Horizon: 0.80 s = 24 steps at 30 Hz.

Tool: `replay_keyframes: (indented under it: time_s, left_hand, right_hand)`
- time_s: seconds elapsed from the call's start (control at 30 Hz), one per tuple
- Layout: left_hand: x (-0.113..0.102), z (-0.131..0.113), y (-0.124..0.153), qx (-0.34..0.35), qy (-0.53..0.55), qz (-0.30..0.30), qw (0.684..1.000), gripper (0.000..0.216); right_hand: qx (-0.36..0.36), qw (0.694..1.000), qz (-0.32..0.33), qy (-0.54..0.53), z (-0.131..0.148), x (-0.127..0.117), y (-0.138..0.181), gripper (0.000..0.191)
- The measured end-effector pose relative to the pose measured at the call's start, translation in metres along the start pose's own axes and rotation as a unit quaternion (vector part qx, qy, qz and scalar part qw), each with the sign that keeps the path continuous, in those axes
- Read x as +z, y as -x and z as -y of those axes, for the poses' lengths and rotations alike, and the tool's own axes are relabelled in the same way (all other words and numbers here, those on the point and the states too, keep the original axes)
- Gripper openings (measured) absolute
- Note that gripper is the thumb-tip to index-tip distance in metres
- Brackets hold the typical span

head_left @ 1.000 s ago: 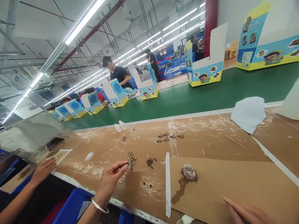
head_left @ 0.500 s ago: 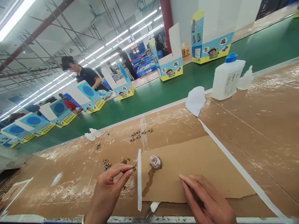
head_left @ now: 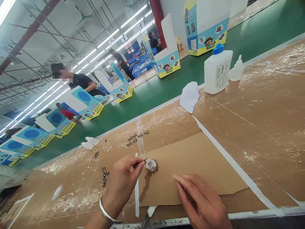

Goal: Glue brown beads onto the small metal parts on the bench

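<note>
The cardboard-covered bench (head_left: 262, 121) fills the near half of the view, and everything below is placed from the small round cap (head_left: 151, 165) that sits in a dark stain on a loose cardboard sheet (head_left: 190, 165). Beyond the cap, past the bench's far edge, runs a green conveyor belt (head_left: 152, 92) carrying printed cartons (head_left: 206, 27), with people standing at its far side. Far to the right of the cap and back toward the belt stand a white bottle with a blue lid (head_left: 217, 71) and, just beside it, a small clear dropper bottle (head_left: 236, 70); a white paper scrap (head_left: 189, 95) lies nearer. The right hand (head_left: 202, 203) rests flat on the sheet, near and to the right of the cap, fingers stretched out together, holding nothing. The left hand (head_left: 124, 184), a bangle on its wrist, sits just left of the cap, thumb and forefinger pressed on a tiny part (head_left: 145, 161) whose tip is at the cap's rim; whether they touch cannot be told. A strip of white tape (head_left: 136, 197) runs under that hand. Left of the cap lies a cluster of small blue-and-gold pieces (head_left: 104, 175); another group (head_left: 135, 138) lies beyond it
</note>
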<state>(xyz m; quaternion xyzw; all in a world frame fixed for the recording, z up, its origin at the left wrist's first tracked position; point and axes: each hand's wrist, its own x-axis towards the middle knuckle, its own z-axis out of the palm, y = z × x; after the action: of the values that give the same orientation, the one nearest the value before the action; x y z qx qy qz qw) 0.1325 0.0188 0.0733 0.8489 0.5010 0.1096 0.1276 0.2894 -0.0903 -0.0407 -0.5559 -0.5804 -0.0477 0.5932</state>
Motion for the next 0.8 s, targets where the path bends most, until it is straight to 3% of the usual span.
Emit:
replay_keyframes:
  time_s: [0.23,0.67,0.8]
  left_hand:
    - [0.001,-0.005,-0.01,0.032,-0.083,0.025,0.996,0.02]
    - [-0.001,-0.013,-0.018,0.062,-0.132,0.034,0.989,0.021]
    - [-0.005,-0.021,-0.02,0.059,-0.161,0.062,0.983,0.023]
  right_hand:
    - [0.001,1.0,-0.01,0.004,0.001,-0.002,-0.003,0.02]
    - [0.009,1.0,-0.014,0.001,0.003,-0.004,-0.003,0.022]
    - [0.004,1.0,-0.014,0.002,0.003,-0.003,-0.005,0.02]
